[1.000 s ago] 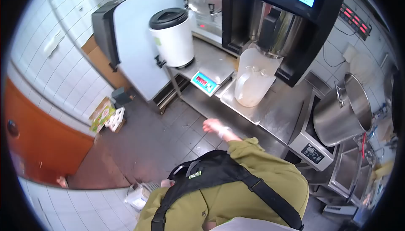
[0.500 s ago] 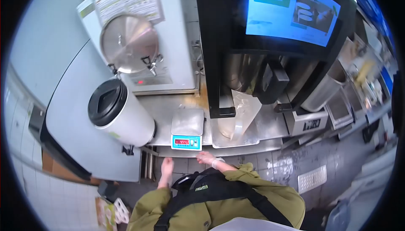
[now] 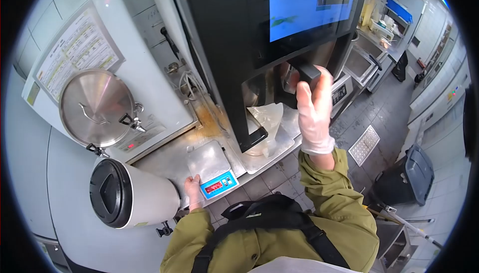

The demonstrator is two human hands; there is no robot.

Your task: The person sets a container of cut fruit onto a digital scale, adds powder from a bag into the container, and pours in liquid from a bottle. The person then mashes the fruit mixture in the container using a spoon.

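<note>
My right hand (image 3: 316,111), in a clear glove, is raised in front of the tall black machine (image 3: 224,33). Its fingers are closed around the black handle (image 3: 305,73) below the screen. A cloudy plastic jug (image 3: 269,123) stands under the machine, on a metal tray (image 3: 257,162). At the counter's front edge, my left hand (image 3: 192,189) has its fingers against the left side of a small digital scale (image 3: 218,185). Red digits glow on the scale's blue panel, and its steel plate (image 3: 209,158) bears nothing. How firmly the left fingers grip cannot be made out.
A white drum with a black lid (image 3: 111,193) stands left of the scale. Behind it is a steel boiler with taps (image 3: 97,108). Metal sinks (image 3: 359,63) lie beyond the machine, and a dark bin (image 3: 406,175) stands on the floor at right.
My right hand has risen from near the scale to the machine's black handle and closed on it. My left hand has moved up to the scale's left side. The view has turned right.
</note>
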